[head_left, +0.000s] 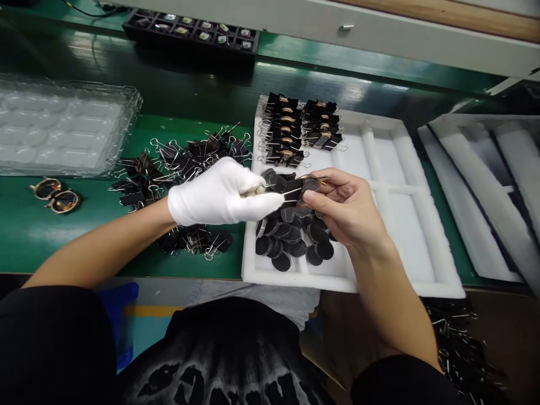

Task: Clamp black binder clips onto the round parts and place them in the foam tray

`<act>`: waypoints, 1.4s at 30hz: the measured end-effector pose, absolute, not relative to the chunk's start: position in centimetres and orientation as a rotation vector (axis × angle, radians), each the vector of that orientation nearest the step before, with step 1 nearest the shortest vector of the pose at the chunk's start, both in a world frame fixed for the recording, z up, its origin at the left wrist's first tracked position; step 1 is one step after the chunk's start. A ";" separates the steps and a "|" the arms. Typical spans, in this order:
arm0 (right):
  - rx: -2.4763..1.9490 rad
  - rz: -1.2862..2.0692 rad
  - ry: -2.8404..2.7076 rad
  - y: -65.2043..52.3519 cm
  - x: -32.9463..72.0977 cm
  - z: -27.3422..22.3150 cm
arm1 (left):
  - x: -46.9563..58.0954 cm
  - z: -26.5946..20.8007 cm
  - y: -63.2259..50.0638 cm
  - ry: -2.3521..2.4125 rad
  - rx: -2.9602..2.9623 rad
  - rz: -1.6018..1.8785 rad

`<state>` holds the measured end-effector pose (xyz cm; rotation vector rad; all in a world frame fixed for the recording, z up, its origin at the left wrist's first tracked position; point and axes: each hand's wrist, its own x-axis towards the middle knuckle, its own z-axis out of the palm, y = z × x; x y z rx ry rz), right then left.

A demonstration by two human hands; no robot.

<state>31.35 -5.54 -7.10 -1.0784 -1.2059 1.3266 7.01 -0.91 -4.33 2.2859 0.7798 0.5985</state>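
Observation:
My left hand (228, 194), in a white glove, is closed on the wire handles of a black binder clip (292, 194). The clip's jaw end points right, against a round gold-edged piece (311, 184) with a dark disc on its face. My bare right hand (348, 205) pinches that round piece between thumb and fingers. Whether the jaws are around its edge I cannot tell. Below both hands, loose black discs (291, 233) lie heaped in a white foam tray (422, 236). At the tray's far left, clipped round pieces (287, 126) stand in two rows.
Loose binder clips (185, 157) are piled on the green table left of the tray. Further left are two open gold-rimmed round pieces (63, 201) and a clear plastic tray (63, 129). Foam sheets (476, 185) lie at right; a black compartment box (189, 34) stands at the back.

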 end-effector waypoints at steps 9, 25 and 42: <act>-1.058 1.288 -1.150 -5.7 31.3 -7.0 | 6.0 -2.3 0.3 0.779 2.308 0.141; -1.089 1.341 -1.048 -5.6 32.3 -7.5 | 4.2 -2.0 -4.4 1.052 2.966 -0.829; -0.995 1.429 -1.477 -6.9 30.5 -7.0 | 4.0 -0.7 0.4 1.066 2.795 0.040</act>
